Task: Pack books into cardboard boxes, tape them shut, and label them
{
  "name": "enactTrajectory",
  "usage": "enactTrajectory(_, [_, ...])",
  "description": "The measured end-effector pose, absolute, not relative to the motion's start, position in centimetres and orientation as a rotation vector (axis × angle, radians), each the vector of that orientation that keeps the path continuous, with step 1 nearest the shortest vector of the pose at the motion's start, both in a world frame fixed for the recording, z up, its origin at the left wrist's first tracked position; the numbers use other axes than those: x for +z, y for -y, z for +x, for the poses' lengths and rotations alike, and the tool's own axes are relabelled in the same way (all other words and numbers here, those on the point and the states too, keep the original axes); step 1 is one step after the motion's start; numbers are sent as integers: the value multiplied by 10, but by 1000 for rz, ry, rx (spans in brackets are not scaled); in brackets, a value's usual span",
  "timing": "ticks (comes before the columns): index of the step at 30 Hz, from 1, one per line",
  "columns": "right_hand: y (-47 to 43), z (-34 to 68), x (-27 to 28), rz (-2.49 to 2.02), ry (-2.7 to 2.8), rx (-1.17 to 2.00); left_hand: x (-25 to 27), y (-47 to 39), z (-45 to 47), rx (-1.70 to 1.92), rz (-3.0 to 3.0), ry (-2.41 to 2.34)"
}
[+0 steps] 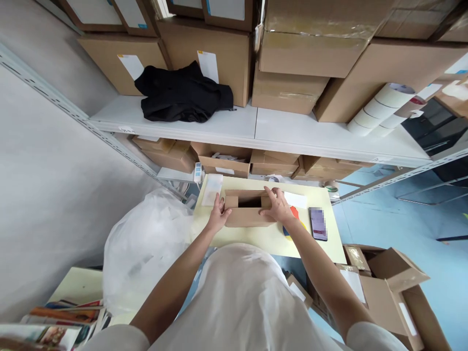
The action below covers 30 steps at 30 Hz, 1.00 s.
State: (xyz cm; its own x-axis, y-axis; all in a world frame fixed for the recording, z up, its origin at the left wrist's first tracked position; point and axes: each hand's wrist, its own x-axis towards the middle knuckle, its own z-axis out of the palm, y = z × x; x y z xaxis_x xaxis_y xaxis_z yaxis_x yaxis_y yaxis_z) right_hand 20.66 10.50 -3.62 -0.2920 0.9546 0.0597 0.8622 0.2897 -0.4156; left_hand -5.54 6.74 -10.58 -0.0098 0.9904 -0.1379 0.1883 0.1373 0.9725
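Note:
A small cardboard box (250,218) stands on the pale yellow table (234,238) in front of me. Its top is open, with short flaps at both ends and a dark interior whose contents I cannot make out. My left hand (218,215) grips the left end, thumb on the near side and fingers behind. At the other end, my right hand (276,204) holds the right side, thumb on the near wall and fingers over the far edge. Partly hidden behind my right wrist lies a red, yellow and blue object (294,212). A phone (318,224) lies further right.
White paper (212,189) lies at the table's left. Beyond it, a shelf (234,126) carries large cartons, a black garment (183,95) and tape rolls (380,109). A big translucent plastic bag (146,248) is on the left; open cartons (387,302) stand at lower right.

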Motion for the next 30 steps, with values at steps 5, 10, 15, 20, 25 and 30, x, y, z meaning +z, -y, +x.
enactTrajectory(5, [-87, 217, -36, -1590, 2345, 383, -99, -64, -53, 973, 1361, -1378])
enactTrajectory(10, [-64, 228, -49, -1480, 2446, 487, -96, -61, -47, 964, 1355, -1441])
enactTrajectory(15, [-34, 227, -69, -1626, 2409, 521, -94, -57, -49, 870, 1509, -1450])
enactTrajectory(20, [-28, 213, -74, -1770, 2095, 580, -94, -49, -38, 793, 1671, -1483])
enactTrajectory(25, [-42, 214, -63, -1763, 2132, 459, -81, -45, -30, 632, 1905, -1624])
enactTrajectory(30, [-40, 214, -64, -1818, 2297, 320, -53, -44, -24, 331, 2201, -1753])
